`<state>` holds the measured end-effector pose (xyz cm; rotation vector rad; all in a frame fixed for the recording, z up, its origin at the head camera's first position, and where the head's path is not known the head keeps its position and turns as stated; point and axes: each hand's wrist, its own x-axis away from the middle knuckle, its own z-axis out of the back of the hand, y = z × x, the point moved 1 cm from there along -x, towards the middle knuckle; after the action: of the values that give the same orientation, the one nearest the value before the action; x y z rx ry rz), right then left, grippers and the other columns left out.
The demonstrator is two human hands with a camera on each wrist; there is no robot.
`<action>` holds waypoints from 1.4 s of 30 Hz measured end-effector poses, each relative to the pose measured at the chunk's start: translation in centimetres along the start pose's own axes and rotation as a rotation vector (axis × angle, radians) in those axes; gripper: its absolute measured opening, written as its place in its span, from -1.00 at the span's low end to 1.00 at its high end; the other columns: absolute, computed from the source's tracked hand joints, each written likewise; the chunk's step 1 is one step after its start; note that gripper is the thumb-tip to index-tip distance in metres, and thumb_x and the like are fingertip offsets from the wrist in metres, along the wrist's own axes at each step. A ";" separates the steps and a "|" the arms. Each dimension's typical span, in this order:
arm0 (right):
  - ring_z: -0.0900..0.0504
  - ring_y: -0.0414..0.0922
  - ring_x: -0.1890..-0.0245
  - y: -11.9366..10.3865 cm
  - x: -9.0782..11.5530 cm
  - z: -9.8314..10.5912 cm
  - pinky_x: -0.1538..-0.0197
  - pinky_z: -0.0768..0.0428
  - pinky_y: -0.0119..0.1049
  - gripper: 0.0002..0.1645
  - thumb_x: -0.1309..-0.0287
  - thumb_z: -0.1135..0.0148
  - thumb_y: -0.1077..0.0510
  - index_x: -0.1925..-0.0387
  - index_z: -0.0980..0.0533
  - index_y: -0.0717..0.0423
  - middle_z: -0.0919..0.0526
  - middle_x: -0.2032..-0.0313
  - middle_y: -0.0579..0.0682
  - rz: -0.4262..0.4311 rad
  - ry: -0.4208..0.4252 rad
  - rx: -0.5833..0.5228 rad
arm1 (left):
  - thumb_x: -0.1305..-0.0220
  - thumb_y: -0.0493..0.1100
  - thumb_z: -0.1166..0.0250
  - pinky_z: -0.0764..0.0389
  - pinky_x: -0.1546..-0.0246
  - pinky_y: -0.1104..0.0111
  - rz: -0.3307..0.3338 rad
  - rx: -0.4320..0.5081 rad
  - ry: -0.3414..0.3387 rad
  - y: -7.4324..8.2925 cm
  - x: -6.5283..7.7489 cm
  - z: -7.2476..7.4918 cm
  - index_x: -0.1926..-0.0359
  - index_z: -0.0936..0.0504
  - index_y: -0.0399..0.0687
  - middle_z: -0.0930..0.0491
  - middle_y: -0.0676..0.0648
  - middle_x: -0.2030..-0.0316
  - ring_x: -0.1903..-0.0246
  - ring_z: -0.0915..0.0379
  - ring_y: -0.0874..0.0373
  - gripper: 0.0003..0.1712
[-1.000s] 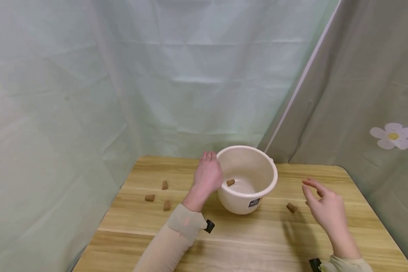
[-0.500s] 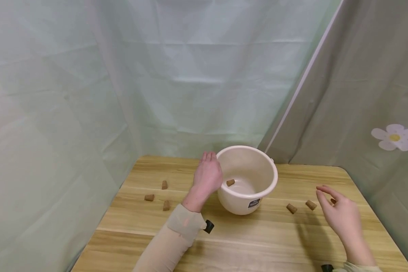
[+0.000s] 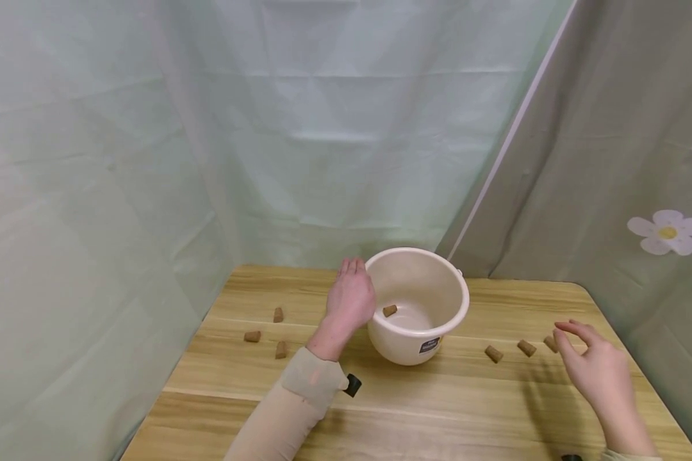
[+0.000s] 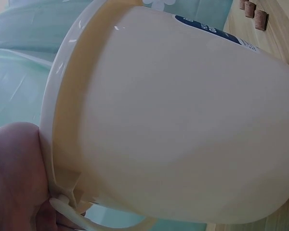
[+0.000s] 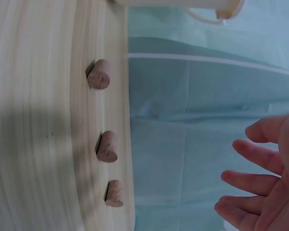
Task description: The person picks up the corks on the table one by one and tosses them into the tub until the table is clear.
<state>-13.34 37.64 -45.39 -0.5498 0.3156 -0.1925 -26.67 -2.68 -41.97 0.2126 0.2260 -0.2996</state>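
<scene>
A cream plastic bucket [image 3: 406, 349] stands upright on the table, and one cork [image 3: 389, 310] lies inside it. My left hand [image 3: 352, 294] grips the bucket's rim on its left side, beside the handle [image 4: 89, 222]; part of the fingers is hidden. On the right, my right hand [image 3: 596, 368] hovers over the table with loosely bent fingers and holds nothing. Nearest to it lies a cork [image 3: 550, 344], with a second cork [image 3: 527, 347] and a third cork [image 3: 493, 353] in a row toward the bucket. The right wrist view shows these corks [image 5: 107, 147] apart from the hand.
Left of the bucket lie three more corks, a far cork [image 3: 278, 314], a left cork [image 3: 252, 336] and a near cork [image 3: 280, 349]. The wooden table [image 3: 415, 416] is bordered by a pale green curtain [image 3: 323, 160] behind and a grey flowered curtain [image 3: 600, 160] to the right.
My right hand has moved right and slightly nearer, and two corks it had covered now show beside the third. The left hand stays on the bucket, which has not visibly moved.
</scene>
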 end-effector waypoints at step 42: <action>-0.54 0.04 0.40 5.8 -2.4 -0.5 0.41 -0.49 -0.11 -0.16 -0.61 0.02 -0.31 -0.41 -0.42 0.36 -0.66 0.43 0.08 -0.067 -0.276 0.131 | -0.65 -0.25 0.10 -0.29 -0.55 0.00 0.009 0.039 0.006 -0.4 -0.9 -0.4 -0.45 -0.34 -0.62 -0.43 -0.46 -0.41 -0.50 -0.27 -0.36 -0.44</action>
<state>-15.23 42.93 -48.36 -0.4505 0.0154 -0.1981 -27.67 -2.70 -42.17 0.2525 0.2251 -0.2942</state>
